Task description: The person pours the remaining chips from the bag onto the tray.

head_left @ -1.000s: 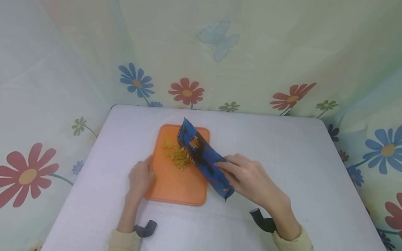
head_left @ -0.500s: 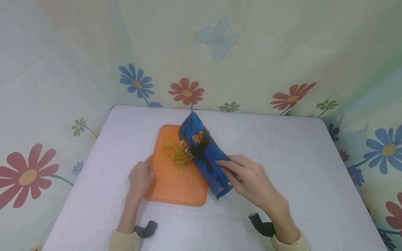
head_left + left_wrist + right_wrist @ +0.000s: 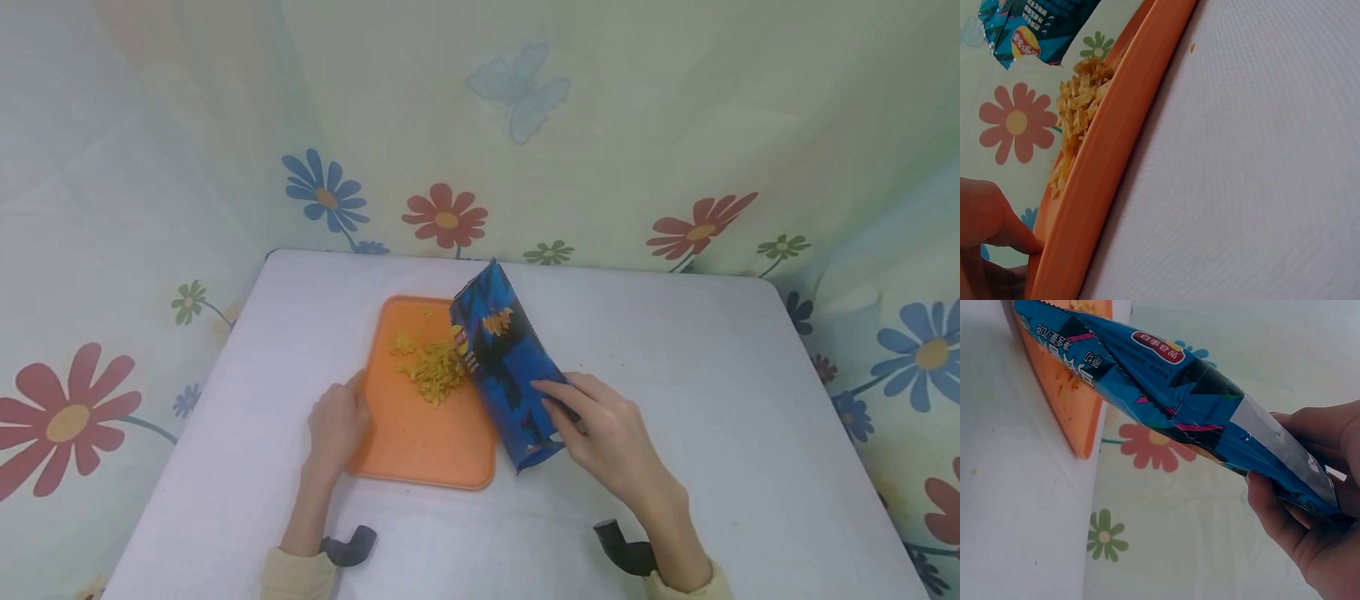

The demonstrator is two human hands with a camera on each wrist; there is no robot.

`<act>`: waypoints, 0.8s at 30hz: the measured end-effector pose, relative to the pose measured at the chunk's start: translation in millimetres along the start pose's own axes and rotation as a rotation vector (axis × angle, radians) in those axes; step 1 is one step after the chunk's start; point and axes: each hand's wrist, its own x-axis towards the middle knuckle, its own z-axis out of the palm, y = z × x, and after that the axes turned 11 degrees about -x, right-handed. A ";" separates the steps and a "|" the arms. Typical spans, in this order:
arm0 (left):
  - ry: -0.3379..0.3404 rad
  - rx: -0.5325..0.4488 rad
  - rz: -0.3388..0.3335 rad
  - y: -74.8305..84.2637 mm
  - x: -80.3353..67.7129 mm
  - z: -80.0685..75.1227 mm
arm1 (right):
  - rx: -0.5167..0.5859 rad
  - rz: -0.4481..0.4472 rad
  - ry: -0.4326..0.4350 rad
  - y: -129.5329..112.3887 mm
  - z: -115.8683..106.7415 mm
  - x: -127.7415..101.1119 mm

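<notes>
My right hand (image 3: 611, 425) pinches the bag (image 3: 510, 375) near its lower end, thumb on one face and fingers on the other, the grip narrow because the bag lies nearly flat between them. From there the bag slants toward 11 o'clock, its left edge above the tray (image 3: 420, 450) at about 2 o'clock. Held low like this, I judge, its far part can lean over the tray without my hand in the way. I cannot tell how much is inside.

My left hand (image 3: 339, 429) grips the tray's rim at 8 o'clock, fingers curled, probably to steady it against sliding. The chips (image 3: 435, 375) lie heaped on the tray near 12 o'clock from its middle, beside the bag's edge, so the raised rim likely contains them; one crumb (image 3: 1192, 47) sits outside it on the table (image 3: 675, 350).
</notes>
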 end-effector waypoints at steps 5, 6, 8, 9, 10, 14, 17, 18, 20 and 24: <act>0.000 -0.001 0.000 1.4 -1.3 -0.8 | -0.053 0.023 0.004 5.8 -4.3 -4.9; 0.000 -0.002 0.002 1.8 -1.8 -1.2 | -0.061 0.028 0.005 6.9 -5.2 -6.1; 0.003 -0.005 0.007 2.3 -2.4 -1.7 | -0.071 0.038 0.008 9.1 -6.9 -8.1; 0.004 -0.005 0.010 2.4 -2.6 -1.8 | -0.075 0.042 0.009 10.2 -7.7 -9.1; 0.005 -0.004 0.014 2.7 -2.8 -2.0 | -0.078 0.046 0.012 11.1 -8.5 -10.0; 0.005 -0.002 0.020 2.2 -2.3 -1.6 | -0.088 0.068 0.019 14.9 -11.7 -14.1; 0.010 -0.001 0.026 1.5 -2.1 -1.5 | -0.100 0.083 0.027 17.8 -14.2 -17.0; 0.012 -0.004 0.027 1.6 -2.1 -1.5 | -0.104 0.088 0.029 18.7 -15.1 -18.0; 0.016 -0.006 0.028 1.7 -2.4 -2.0 | -0.115 0.097 0.033 20.6 -16.8 -20.2; 0.017 -0.009 0.022 2.6 -3.0 -2.7 | -0.146 0.128 0.034 24.4 -20.4 -25.4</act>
